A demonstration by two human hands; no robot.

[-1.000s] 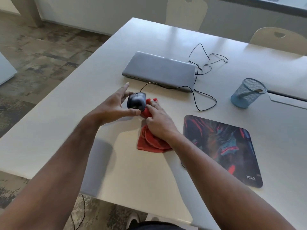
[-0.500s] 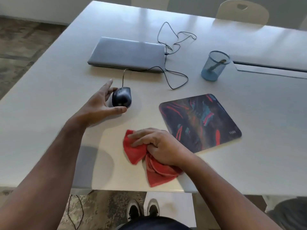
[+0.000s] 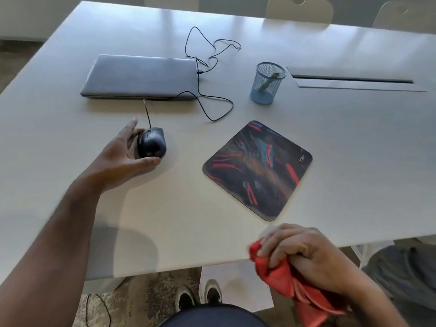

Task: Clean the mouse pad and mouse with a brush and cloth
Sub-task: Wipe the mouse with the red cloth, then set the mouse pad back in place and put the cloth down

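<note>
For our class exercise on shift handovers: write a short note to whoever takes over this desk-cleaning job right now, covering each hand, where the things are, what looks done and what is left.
Left hand: thumb and fingers around the black mouse, which sits on the table, off the pad.
Right hand: grips the bunched red cloth at the near table edge.
Mouse pad: flat on the table, right of the mouse, nothing on it.
Blue mesh cup: holds a handled tool, possibly the brush; cannot tell.
Done: cannot be judged from this view.
Left: probably set the mouse back on the pad and put the cloth down.
</note>
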